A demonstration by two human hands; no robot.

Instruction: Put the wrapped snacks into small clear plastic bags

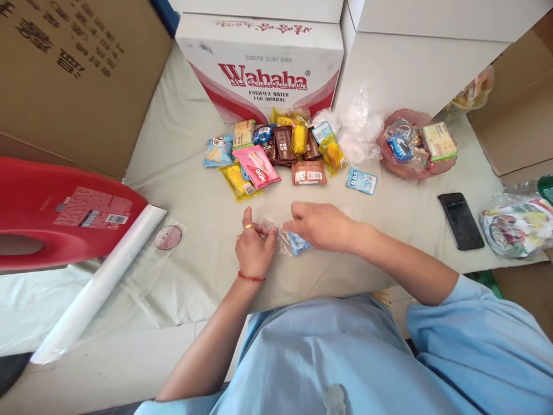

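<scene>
A small clear plastic bag (283, 245) lies on the covered table close to its front edge, with a blue packet (299, 244) in or under it. My left hand (256, 248), wearing a ring and a red cord bracelet, pinches the left end of the bag between thumb and fingers. From the right, my right hand (322, 226) reaches over the blue packet, its fingers closed on the bag's plastic. Its palm hides part of the packet. Beyond my hands sits a pile of wrapped snacks, including a pink packet (258, 166) and a brown packet (308, 173).
A flat blue packet (362, 181) lies near a pink bowl (417, 170) of snacks. Crumpled plastic bags (358, 129) rest beside it. A phone (461, 221) lies at right. A white Wahaba-style water carton (268, 69) stands behind; a red container (64, 213) and white roll (99, 282) occupy the left.
</scene>
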